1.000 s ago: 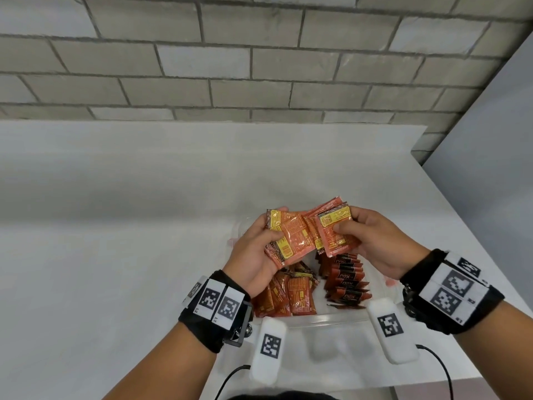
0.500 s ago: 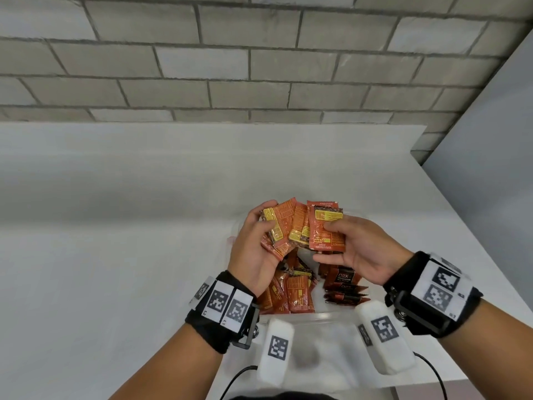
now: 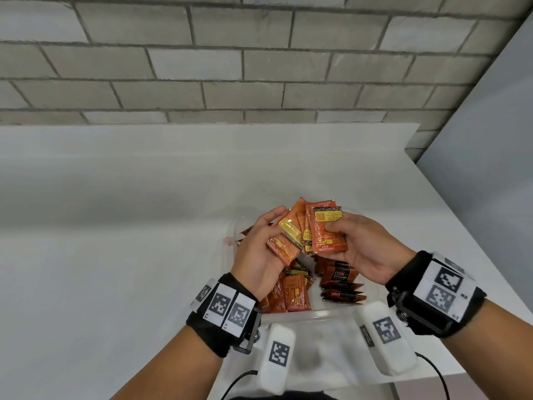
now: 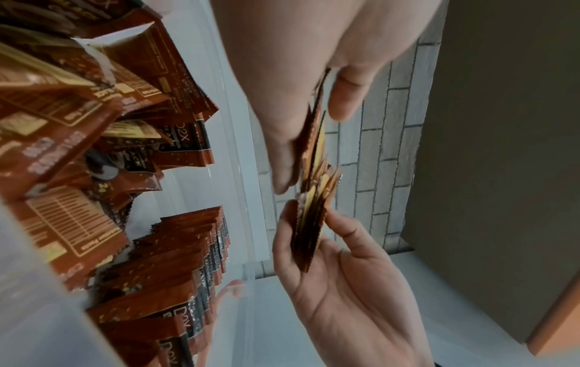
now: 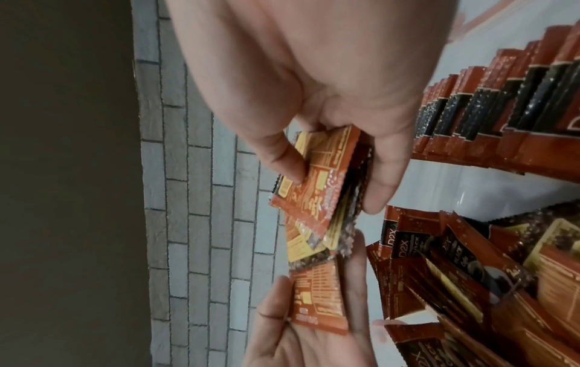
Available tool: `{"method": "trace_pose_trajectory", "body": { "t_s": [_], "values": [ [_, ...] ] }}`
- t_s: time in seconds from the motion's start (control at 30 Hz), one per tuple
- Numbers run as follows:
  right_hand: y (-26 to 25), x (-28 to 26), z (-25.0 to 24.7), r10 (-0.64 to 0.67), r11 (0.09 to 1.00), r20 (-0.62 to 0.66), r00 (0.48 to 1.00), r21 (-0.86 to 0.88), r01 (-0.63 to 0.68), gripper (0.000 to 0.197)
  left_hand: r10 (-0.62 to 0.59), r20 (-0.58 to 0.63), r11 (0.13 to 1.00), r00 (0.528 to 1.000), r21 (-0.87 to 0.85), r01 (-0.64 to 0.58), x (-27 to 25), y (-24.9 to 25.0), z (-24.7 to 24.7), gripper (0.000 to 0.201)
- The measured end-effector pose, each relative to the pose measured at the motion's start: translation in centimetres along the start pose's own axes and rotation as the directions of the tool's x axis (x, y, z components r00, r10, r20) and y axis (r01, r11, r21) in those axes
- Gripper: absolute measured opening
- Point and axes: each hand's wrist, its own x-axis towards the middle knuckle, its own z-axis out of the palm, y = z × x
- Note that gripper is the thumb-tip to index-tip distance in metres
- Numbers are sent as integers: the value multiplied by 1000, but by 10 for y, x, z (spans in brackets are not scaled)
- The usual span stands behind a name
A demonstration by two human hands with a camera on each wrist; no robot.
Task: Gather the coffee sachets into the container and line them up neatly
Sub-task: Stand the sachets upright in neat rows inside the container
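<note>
Both hands hold a fanned bundle of sachets (image 3: 310, 229) above the clear container (image 3: 291, 314), which sits on the white desk (image 3: 115, 226) at about 6 o'clock in the head view. The left hand (image 3: 259, 255) pinches the bundle's left part, thumb on top and fingers beneath; the right hand (image 3: 363, 249) clamps the right part the same way, so each grip is closed on sachets. The person appears to be squaring the fan into one even stack.

Inside the container, a neat row (image 3: 340, 287) already stands at 5 o'clock (dark faces overlapping in step). The heap (image 3: 291, 293) at 7 o'clock looks jumbled. No sachet shows loose on the desk, so gathering seems largely done; lining up the held bundle and the heap remains.
</note>
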Motion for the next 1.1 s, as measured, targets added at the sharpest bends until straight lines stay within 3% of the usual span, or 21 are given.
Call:
{"method": "trace_pose_trajectory", "body": {
  "t_s": [0.3,0.63,0.7,0.77,0.83,0.9,0.97,1.03,1.1],
  "values": [
    [-2,-5,3,17,1000,48,999,18,-18,29,115,-17,993,993,41,-114,-1,7,3,33],
    [-3,-6,10,-51,998,49,997,-21,52,31,116,12,971,993,209,-116,-6,2,2,24],
    [0,-7,10,-83,995,59,995,-47,86,31,66,7,967,998,245,-66,-6,3,1,38],
    [3,-8,13,-108,991,101,989,-64,115,31,-34,54,971,998,240,20,-8,4,1,67],
    [8,-11,19,-141,975,166,976,-145,166,29,-131,120,966,984,239,100,-12,2,6,71],
    [12,-13,24,-208,894,230,951,-350,280,26,-169,102,968,980,205,146,-11,-1,10,56],
    [13,-11,22,-279,658,264,923,-648,384,26,-156,88,978,984,150,142,-10,-3,12,41],
    [9,-12,18,-304,395,231,924,-852,343,49,-150,95,985,984,99,141,-9,-3,11,27],
    [4,-18,17,-367,326,257,894,-864,382,75,-171,99,984,980,57,166,-8,-2,9,25]
  ]
}}
